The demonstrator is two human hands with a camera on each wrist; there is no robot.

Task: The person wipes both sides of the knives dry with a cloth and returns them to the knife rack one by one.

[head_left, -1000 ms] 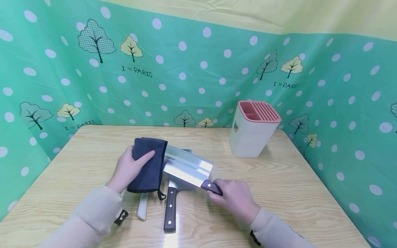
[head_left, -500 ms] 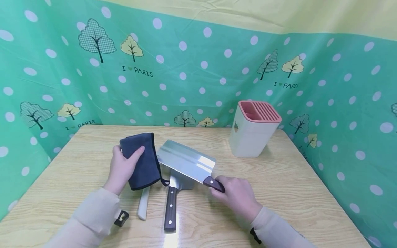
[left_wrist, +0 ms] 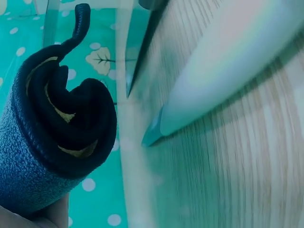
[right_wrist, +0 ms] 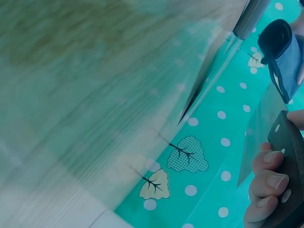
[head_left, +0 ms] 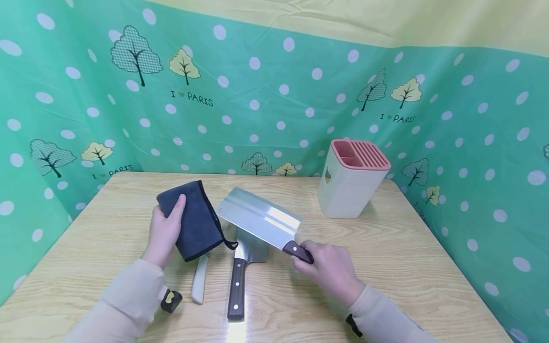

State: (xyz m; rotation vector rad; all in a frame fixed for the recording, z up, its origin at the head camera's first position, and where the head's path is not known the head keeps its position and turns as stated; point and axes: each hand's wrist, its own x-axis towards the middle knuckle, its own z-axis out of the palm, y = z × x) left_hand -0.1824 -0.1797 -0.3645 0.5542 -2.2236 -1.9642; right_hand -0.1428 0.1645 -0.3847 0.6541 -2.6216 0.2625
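My left hand (head_left: 164, 233) grips a folded dark navy cloth (head_left: 195, 228), thumb on its upper face. In the left wrist view the folded layers of the cloth (left_wrist: 52, 137) show end-on. My right hand (head_left: 330, 269) holds a cleaver by its dark riveted handle (head_left: 298, 251); its broad shiny blade (head_left: 259, 216) points up and left, close to the cloth. In the right wrist view my fingers (right_wrist: 275, 182) curl round that handle. A second cleaver with a dark handle (head_left: 236, 290) lies below, its blade partly hidden. Beside it rests a knife's white handle (head_left: 198, 281).
A white knife block (head_left: 349, 190) with a pink slotted top stands at the back right of the wooden table (head_left: 386, 286). Green dotted fabric (head_left: 266, 105) hangs behind and at both sides.
My left hand has drawn the cloth left off the blade and tilted it, baring the blade's far end. The held cleaver has shifted slightly up and right.
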